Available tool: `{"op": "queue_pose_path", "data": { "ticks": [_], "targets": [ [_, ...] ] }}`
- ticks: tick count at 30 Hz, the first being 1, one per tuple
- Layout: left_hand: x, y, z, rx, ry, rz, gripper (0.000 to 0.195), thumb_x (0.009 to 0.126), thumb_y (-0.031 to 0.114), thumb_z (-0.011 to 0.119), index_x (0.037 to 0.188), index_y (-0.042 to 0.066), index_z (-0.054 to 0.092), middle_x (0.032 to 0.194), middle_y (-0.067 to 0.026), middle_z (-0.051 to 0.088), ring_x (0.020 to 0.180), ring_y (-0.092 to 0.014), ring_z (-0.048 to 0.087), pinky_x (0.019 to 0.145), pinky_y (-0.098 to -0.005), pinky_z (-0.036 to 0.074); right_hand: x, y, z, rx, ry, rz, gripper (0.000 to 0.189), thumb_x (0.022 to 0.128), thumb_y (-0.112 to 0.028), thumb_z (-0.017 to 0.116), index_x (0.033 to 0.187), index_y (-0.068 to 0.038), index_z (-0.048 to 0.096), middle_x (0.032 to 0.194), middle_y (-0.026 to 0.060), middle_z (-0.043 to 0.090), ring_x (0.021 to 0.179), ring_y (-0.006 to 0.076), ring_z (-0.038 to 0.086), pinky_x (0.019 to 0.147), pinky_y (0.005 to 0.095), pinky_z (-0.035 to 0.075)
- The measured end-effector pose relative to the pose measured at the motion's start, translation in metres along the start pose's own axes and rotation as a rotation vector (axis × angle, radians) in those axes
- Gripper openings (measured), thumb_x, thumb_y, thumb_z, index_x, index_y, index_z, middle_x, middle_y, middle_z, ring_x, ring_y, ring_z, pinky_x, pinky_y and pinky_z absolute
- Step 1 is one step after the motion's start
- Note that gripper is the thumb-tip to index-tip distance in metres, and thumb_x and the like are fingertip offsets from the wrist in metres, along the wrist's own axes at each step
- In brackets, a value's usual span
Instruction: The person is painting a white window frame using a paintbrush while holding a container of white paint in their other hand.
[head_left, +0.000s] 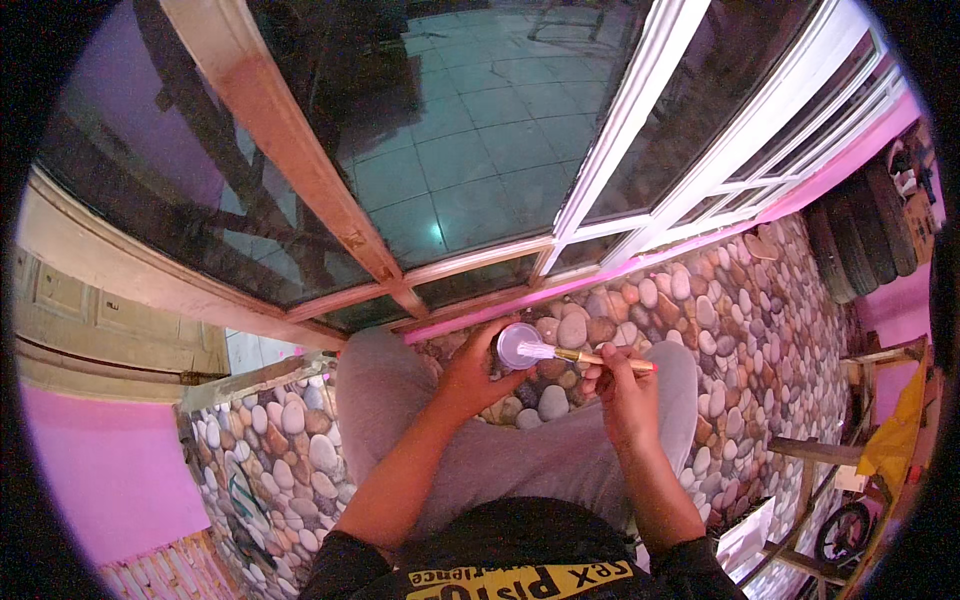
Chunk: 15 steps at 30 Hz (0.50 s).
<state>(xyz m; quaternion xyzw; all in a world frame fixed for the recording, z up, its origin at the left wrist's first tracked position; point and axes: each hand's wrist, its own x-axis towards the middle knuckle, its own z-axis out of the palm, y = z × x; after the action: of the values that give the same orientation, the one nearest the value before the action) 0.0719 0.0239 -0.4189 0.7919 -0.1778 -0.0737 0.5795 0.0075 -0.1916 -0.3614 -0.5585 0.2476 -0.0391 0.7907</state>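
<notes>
My left hand (476, 375) is wrapped around a small round cup of whitish paint (513, 341), held between my knees. In my right hand (626, 382) is a paintbrush (581, 357) with a wooden handle, its end reddish. The brush's white-coated bristles lie over the cup's opening at its right side; whether they touch the paint I cannot tell. Beyond my hands stands a wooden window frame with glass panes. One upright (630, 120) is painted white, while the left upright (300, 157) is bare or brownish. The lower rail (480, 259) looks partly whitened towards its right end.
Pebble-patterned flooring (750, 300) surrounds my crossed legs. Stacked tyres (862, 232) stand by the pink wall at the right. Below them are wooden bars (817, 450), a yellow cloth (896, 420) and a small wheel (844, 531). A wooden door (112, 315) is at the left.
</notes>
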Motion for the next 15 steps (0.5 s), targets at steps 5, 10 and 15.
{"op": "queue_pose_path", "data": {
  "ticks": [5, 10, 15],
  "targets": [
    [-0.001, -0.013, 0.006, 0.021, 0.068, 0.032, 0.074, 0.077, 0.027, 0.088, 0.138, 0.006, 0.051, 0.131, -0.0187, 0.063, 0.123, -0.033, 0.061, 0.103, -0.0437, 0.048, 0.003, -0.009, 0.004, 0.149, 0.092, -0.131, 0.016, 0.101, -0.018, 0.063, 0.096, -0.003, 0.062, 0.073, 0.0082, 0.064, 0.061, 0.0167, 0.062, 0.055, 0.0295, 0.050],
    [0.000, -0.014, 0.004, 0.139, 0.109, -0.056, 0.075, 0.076, 0.028, 0.089, 0.137, 0.004, 0.050, 0.128, -0.0181, 0.063, 0.120, -0.033, 0.062, 0.103, -0.0434, 0.048, 0.026, -0.003, 0.000, 0.012, 0.184, -0.252, 0.017, 0.099, -0.019, 0.066, 0.099, -0.001, 0.065, 0.075, 0.0080, 0.065, 0.064, 0.0157, 0.062, 0.058, 0.0292, 0.051],
    [0.001, -0.026, 0.004, 0.134, 0.170, -0.115, 0.086, 0.071, 0.045, 0.092, 0.137, 0.008, 0.051, 0.131, -0.0150, 0.063, 0.122, -0.031, 0.061, 0.104, -0.0466, 0.049, 0.062, 0.055, -0.006, -0.219, 0.259, -0.236, 0.023, 0.097, -0.022, 0.070, 0.094, 0.001, 0.067, 0.080, 0.0074, 0.068, 0.067, 0.0144, 0.064, 0.061, 0.0282, 0.052]
  ]
}}
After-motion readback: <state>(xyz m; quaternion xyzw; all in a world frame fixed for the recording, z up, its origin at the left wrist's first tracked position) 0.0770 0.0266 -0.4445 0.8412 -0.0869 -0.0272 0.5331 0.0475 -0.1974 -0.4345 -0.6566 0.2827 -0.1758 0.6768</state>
